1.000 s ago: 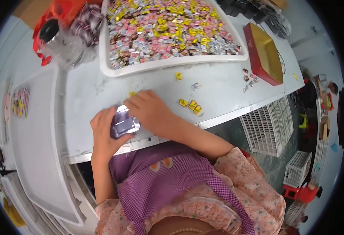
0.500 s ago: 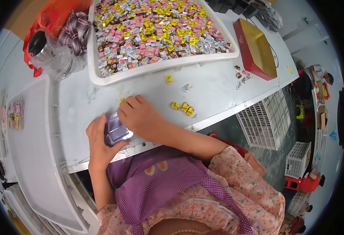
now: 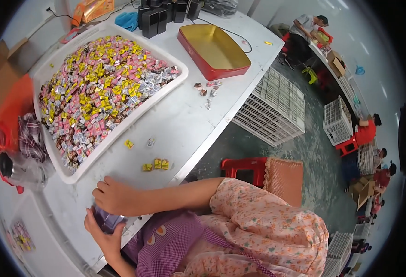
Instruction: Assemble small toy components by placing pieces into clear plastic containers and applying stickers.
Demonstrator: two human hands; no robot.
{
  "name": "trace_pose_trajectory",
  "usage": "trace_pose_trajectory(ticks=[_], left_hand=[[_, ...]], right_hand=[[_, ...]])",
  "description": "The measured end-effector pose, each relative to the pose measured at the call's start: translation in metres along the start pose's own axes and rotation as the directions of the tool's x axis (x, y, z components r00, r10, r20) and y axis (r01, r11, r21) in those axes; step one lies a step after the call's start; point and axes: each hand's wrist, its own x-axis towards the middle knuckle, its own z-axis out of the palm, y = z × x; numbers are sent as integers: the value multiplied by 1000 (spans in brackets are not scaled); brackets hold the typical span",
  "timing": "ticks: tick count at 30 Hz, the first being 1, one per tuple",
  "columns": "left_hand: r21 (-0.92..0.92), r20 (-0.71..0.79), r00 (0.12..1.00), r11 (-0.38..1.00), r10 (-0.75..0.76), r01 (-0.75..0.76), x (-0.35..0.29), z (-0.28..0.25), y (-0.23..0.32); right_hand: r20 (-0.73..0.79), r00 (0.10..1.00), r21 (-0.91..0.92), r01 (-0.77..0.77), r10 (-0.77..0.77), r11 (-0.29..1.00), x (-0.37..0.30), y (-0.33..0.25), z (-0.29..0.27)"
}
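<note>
- Hands are together on one piece. My left hand [image 3: 105, 237] has it clamped, thumb on one side, fingers on the other.
- My right hand [image 3: 112, 196] sits over its far end, fingers bent; can't tell if it's pinching.
- The piece: shiny purple-grey plastic holder [image 3: 108, 220], at the table's near edge, close to the near-left corner, partly covered by my hands.
- Toward the table's middle, near that edge: three yellow-wrapped pieces [image 3: 157, 164] in a row, one more yellow piece [image 3: 129, 144] and a silver one [image 3: 150, 142] beyond.
- Behind those: big white tray [image 3: 183, 73], heaped with small wrapped pieces.
- Right of tray: red box [image 3: 216, 48], gold inside, loose wrapped bits [image 3: 205, 90] beside it.
- Off the near edge, on the floor: white crates [image 3: 277, 104], red stool [image 3: 260, 168].
</note>
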Motion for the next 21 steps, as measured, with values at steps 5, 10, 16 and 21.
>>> trace_pose_trajectory(ticks=[5, 10, 16, 21], left_hand=[[-18, 9, 1000, 1000, -9, 9, -1, 0, 0], [45, -23, 1000, 999, -15, 16, -8, -5, -2], [118, 52, 996, 991, -69, 63, 7, -2, 6], [87, -47, 992, 990, 117, -113, 1, 2, 0]], right_hand=[[-28, 998, -5, 49, -49, 999, -2, 0, 0], [-50, 998, 78, 36, -33, 996, 2, -8, 12], [58, 998, 268, -2, -14, 964, -2, 13, -9], [115, 992, 249, -77, 49, 965, -6, 10, -8]])
